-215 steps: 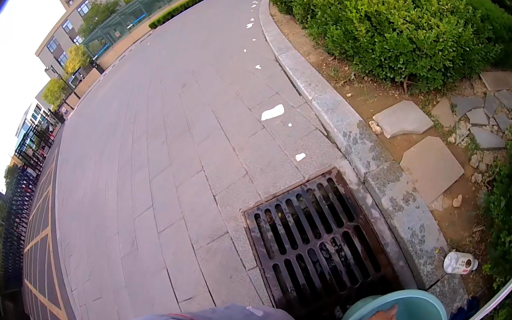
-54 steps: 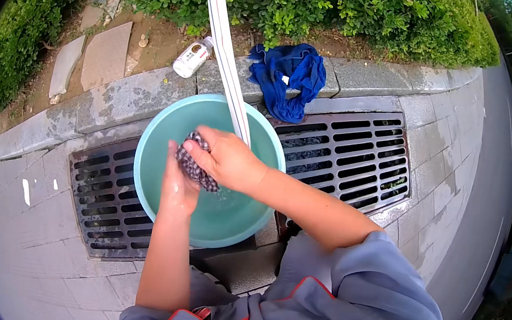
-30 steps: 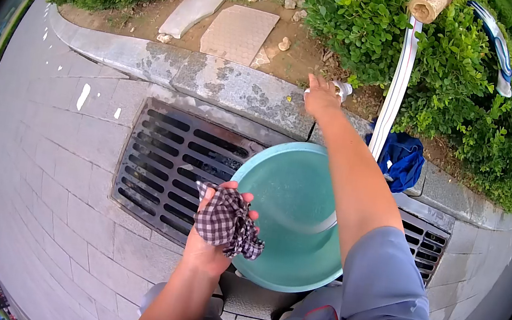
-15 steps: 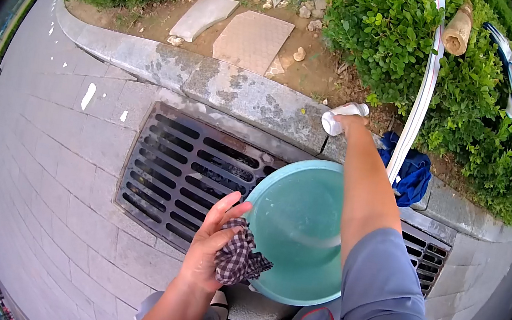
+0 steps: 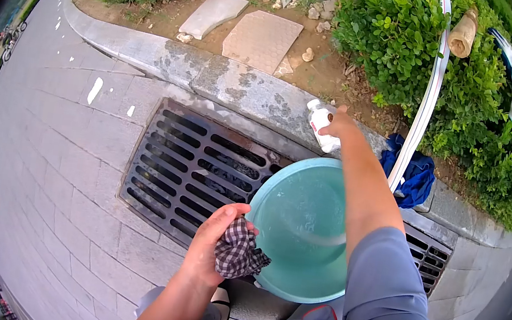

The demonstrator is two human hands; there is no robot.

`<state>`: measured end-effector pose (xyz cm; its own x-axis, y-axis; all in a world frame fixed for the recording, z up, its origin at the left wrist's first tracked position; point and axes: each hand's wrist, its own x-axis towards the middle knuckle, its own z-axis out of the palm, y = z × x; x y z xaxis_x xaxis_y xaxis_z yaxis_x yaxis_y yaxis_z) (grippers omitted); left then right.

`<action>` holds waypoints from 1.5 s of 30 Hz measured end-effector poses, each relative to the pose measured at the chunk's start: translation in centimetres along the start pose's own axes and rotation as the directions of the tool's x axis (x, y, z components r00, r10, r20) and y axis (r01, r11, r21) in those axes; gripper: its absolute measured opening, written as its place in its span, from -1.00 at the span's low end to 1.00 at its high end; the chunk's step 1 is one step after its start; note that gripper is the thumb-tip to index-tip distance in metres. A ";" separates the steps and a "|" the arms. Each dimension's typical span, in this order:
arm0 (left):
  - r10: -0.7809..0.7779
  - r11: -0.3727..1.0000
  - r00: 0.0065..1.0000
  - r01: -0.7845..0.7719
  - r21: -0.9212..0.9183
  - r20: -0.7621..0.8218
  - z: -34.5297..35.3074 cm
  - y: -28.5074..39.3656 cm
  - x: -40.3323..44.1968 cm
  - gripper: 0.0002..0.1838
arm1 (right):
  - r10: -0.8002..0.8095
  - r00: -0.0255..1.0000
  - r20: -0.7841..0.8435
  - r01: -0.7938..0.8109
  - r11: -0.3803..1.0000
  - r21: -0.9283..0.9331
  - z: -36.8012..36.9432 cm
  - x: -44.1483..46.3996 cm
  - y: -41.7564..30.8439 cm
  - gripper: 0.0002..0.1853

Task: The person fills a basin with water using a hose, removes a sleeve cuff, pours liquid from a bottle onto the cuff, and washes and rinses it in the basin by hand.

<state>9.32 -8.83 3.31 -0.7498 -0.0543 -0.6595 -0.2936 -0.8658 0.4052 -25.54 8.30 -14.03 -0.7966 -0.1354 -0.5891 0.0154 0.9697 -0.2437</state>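
Note:
My left hand is closed around a crumpled checked cloth in dark and white, held at the left rim of a green plastic basin. Water with a pale streak fills part of the basin. Stretched forward past the basin, my right hand grips a white plastic bottle with red print on its side. The bottle leans at the stone curb, its white cap pointing up and to the left. Some of my right fingers are hidden behind the bottle.
A metal drain grate lies left of the basin, and another grate shows at right. A white hose runs down past blue cloth. Bushes and flat stones lie behind the curb.
My right hand has turned the bottle, so its cap now points up-left instead of right and the red print shows. My left fingers have curled closer round the cloth.

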 end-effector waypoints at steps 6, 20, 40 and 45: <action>-0.045 0.998 0.996 0.048 -0.042 0.070 0.5 -0.2 1.7 -0.47 | -0.067 0.974 -0.216 0.170 0.844 0.508 -1.5 -1.9 -1.7 0.14; 0.244 0.944 0.926 -0.159 -0.289 0.289 1.0 1.6 3.1 -0.41 | -0.566 0.658 -0.496 0.741 0.372 0.559 -4.0 -26.4 -7.0 -0.19; 0.329 0.932 0.841 -0.216 -0.291 0.430 0.5 0.0 -0.8 -0.32 | -0.659 0.414 -0.628 0.659 0.693 -0.293 -5.0 -30.2 -5.0 -0.49; 0.087 0.993 0.893 -0.042 -0.112 0.441 -0.2 0.4 1.0 -0.38 | -0.932 0.224 -0.286 0.750 0.352 -0.559 -8.3 -35.9 -6.6 -0.61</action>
<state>8.58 -9.35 2.74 -0.9568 0.0951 -0.2747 -0.1938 -0.9131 0.3587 -2.07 8.46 15.17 -0.3659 -0.8755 0.3155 -0.9303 0.3537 -0.0973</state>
